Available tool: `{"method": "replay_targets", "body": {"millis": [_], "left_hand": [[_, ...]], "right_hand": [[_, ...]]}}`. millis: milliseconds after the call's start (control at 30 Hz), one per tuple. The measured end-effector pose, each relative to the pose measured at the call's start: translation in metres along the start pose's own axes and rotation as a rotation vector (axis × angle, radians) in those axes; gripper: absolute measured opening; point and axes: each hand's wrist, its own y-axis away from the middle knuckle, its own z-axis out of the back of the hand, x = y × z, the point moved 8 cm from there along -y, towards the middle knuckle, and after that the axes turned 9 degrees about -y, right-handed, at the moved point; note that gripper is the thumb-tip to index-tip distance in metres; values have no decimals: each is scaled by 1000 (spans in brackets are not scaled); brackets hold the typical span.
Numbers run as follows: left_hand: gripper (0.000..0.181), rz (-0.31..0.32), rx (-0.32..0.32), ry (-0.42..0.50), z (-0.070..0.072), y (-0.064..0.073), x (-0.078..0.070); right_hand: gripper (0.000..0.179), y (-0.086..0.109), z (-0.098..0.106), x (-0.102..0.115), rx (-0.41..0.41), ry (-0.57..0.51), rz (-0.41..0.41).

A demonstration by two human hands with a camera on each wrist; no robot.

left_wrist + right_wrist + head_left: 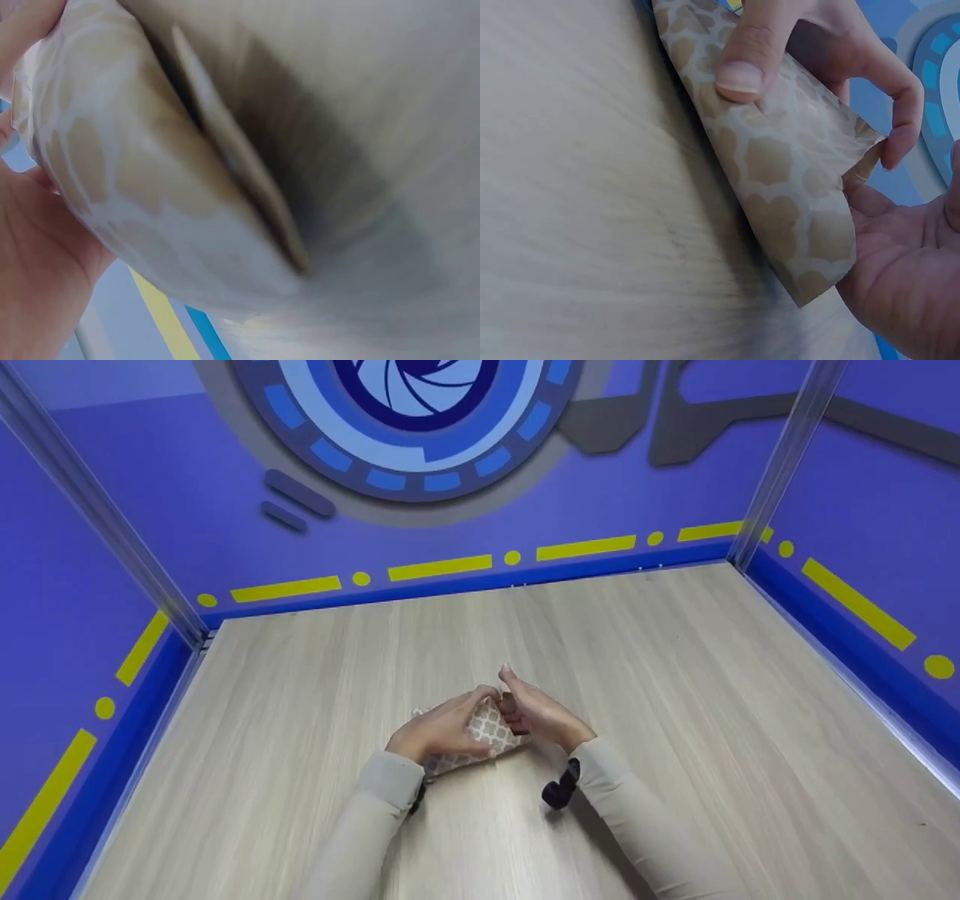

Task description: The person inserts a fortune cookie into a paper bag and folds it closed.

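A folded piece of wrapping paper (491, 726), tan with a white lattice pattern, lies low over the table between both hands. My left hand (442, 729) grips it, thumb across the near face and fingers over the top edge. Against its right end is my right hand (544, 714), thumb raised and fingers tucked to the paper. In the right wrist view the paper's end gapes by the right palm (907, 277), while the left thumb (742, 75) presses the face. From the left wrist, the paper (142, 157) bulges, with a thin loose edge (240, 161) beneath.
The wood-grain table (645, 660) spreads out around the hands. Blue panels (450, 540) with yellow dashes stand along its back and sides, joined by metal posts (780, 465) at the corners. A dark wrist camera (559, 787) hangs beneath the right sleeve.
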Motion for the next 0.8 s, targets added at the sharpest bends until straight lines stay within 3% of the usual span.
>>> {"method": "replay_targets", "body": {"millis": [367, 567, 800], "left_hand": [[83, 44, 9, 12, 0, 5, 0], [85, 32, 4, 19, 3, 6, 2], [74, 41, 8, 30, 4, 8, 7]], "right_hand": [[68, 9, 18, 8, -22, 23, 36], [63, 14, 25, 15, -11, 42, 60], [57, 21, 30, 22, 10, 104, 94]]}}
